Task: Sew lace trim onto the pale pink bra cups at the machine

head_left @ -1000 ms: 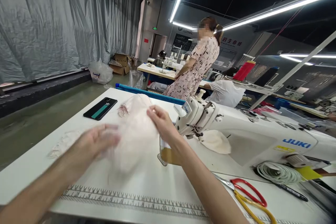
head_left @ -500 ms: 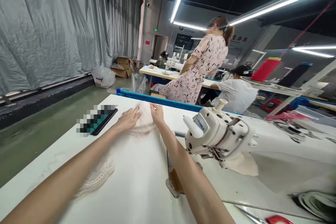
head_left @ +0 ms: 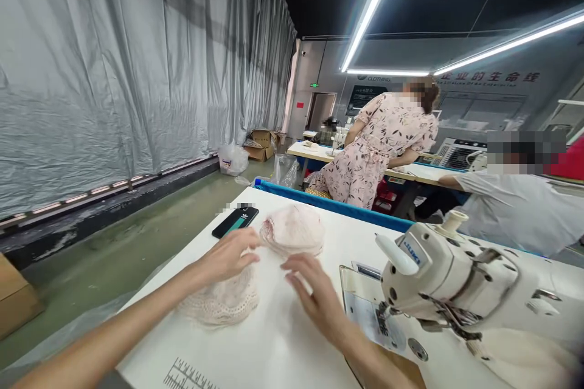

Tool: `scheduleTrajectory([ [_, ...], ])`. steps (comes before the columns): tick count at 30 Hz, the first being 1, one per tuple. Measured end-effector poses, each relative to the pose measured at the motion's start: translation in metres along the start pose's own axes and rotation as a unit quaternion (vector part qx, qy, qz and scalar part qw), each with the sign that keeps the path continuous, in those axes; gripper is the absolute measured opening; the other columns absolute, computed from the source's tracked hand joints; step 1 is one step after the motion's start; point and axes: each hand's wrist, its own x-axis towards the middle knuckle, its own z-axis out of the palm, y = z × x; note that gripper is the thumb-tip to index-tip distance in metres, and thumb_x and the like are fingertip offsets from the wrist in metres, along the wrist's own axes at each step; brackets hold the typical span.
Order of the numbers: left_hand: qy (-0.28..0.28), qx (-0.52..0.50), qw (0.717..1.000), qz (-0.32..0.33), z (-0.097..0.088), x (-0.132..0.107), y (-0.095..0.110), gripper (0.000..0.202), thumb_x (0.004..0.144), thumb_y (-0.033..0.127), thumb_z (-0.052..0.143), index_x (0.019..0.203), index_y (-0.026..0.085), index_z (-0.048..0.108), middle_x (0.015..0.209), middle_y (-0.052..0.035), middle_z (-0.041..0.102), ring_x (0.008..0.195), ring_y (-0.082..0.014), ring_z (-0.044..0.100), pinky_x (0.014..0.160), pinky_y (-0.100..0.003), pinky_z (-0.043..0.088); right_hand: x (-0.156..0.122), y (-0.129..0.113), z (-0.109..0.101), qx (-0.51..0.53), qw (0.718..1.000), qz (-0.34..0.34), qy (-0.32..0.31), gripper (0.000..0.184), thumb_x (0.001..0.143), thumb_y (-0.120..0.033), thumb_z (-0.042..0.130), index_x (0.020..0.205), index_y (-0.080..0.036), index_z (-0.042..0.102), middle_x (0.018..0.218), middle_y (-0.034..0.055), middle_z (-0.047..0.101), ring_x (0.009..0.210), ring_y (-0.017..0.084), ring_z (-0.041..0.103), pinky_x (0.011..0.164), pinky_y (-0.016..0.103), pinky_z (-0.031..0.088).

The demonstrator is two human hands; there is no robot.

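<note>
With left hand [head_left: 230, 255] and right hand [head_left: 317, 292] apart and empty, best pat the fabric pile [head_left: 294, 228] at twelve o'clock lightly.

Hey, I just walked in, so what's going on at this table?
Someone sits or stands at a white table with both hands open, seemingly holding nothing. The left hand is over the lace; whether it touches is hard to tell. The right hand is just short of the pale cloth, which lies farther back beside a phone. A sewing machine is on the right. Beyond, a person in a floral dress stands.
</note>
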Motion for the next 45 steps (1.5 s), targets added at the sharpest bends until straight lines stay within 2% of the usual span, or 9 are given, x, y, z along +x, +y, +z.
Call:
scheduleTrajectory([
  [5,-0.041,-0.016,0.997,-0.056,0.012,-0.063,0.002,0.014,0.069,0.015,0.056,0.080,0.020,0.063,0.079,-0.0003,0.061,0.075,-0.0189,0.057,0.064,-0.025,0.041,-0.004,-0.038,0.038,-0.014,0.982,-0.035,-0.185,0.016,0.084,-0.012,0.054,0.095,-0.022,0.059,0.100,0.0044,0.060,0.080,0.016,0.058,0.070,0.028,0.043],
  [8,-0.022,-0.027,0.996,-0.078,0.022,-0.068,0.003,0.010,0.067,0.014,0.050,0.068,0.019,0.058,0.076,-0.0008,0.058,0.070,-0.0182,0.054,0.061,-0.025,0.036,0.003,-0.036,0.049,-0.033,0.982,-0.022,-0.185,0.018,0.082,-0.005,0.047,0.079,-0.020,0.057,0.081,0.0009,0.059,0.072,0.014,0.056,0.066,0.026,0.039],
  [12,0.008,-0.059,0.994,-0.091,0.021,-0.065,0.004,0.016,0.070,0.014,0.041,0.061,0.019,0.054,0.068,-0.0001,0.055,0.065,-0.0167,0.050,0.061,-0.026,0.033,0.010,-0.033,0.048,-0.039,0.986,0.000,-0.160,0.017,0.085,-0.006,0.042,0.080,-0.019,0.052,0.074,0.0005,0.057,0.064,0.013,0.052,0.058,0.024,0.037],
  [16,0.031,-0.109,0.987,-0.114,0.016,-0.065,0.001,0.018,0.073,0.021,0.041,0.061,0.018,0.055,0.063,0.0008,0.054,0.060,-0.0155,0.046,0.057,-0.025,0.031,0.010,-0.039,0.046,-0.030,0.990,-0.004,-0.137,0.011,0.089,-0.012,0.042,0.092,-0.020,0.049,0.084,0.0018,0.056,0.064,0.012,0.052,0.058,0.023,0.040],
  [22,0.095,-0.190,0.963,-0.167,0.018,-0.064,-0.011,0.019,0.072,0.032,0.047,0.060,0.019,0.054,0.054,0.0039,0.048,0.053,-0.0143,0.042,0.052,-0.024,0.029,0.002,-0.048,0.050,-0.049,0.993,-0.029,-0.100,0.026,0.084,-0.006,0.032,0.103,-0.018,0.045,0.098,0.0080,0.053,0.072,0.015,0.052,0.061,0.026,0.043],
  [26,0.194,-0.245,0.930,-0.194,0.014,-0.064,-0.018,0.023,0.073,0.041,0.050,0.065,0.020,0.055,0.055,0.0044,0.047,0.055,-0.0152,0.043,0.054,-0.024,0.031,0.001,-0.046,0.055,-0.085,0.986,-0.059,-0.128,0.020,0.086,-0.010,0.040,0.095,-0.021,0.054,0.092,0.0050,0.058,0.073,0.015,0.054,0.062,0.025,0.040],
  [33,0.357,-0.364,0.829,-0.228,-0.002,-0.070,-0.021,0.037,0.075,0.056,0.055,0.080,0.020,0.053,0.068,0.0030,0.050,0.061,-0.0146,0.046,0.056,-0.023,0.034,0.013,-0.047,0.056,-0.167,0.960,-0.109,-0.199,0.015,0.088,-0.015,0.053,0.076,-0.021,0.061,0.078,-0.0002,0.062,0.065,0.012,0.055,0.058,0.028,0.026],
  [38,0.372,-0.437,0.782,-0.245,-0.010,-0.076,-0.021,0.038,0.073,0.058,0.059,0.081,0.021,0.051,0.067,0.0045,0.049,0.058,-0.0125,0.046,0.051,-0.021,0.036,0.016,-0.054,0.055,-0.205,0.945,-0.127,-0.220,0.016,0.087,-0.022,0.056,0.072,-0.021,0.060,0.073,-0.0013,0.060,0.056,0.009,0.049,0.057,0.029,0.020],
  [45,0.387,-0.489,0.741,-0.251,-0.013,-0.082,-0.020,0.045,0.062,0.059,0.069,0.078,0.020,0.053,0.067,0.0050,0.051,0.058,-0.0122,0.050,0.050,-0.021,0.040,0.016,-0.055,0.064,-0.244,0.934,-0.116,-0.234,0.020,0.077,-0.002,0.049,0.064,-0.017,0.050,0.061,-0.0021,0.053,0.052,0.009,0.043,0.055,0.029,0.017],
])
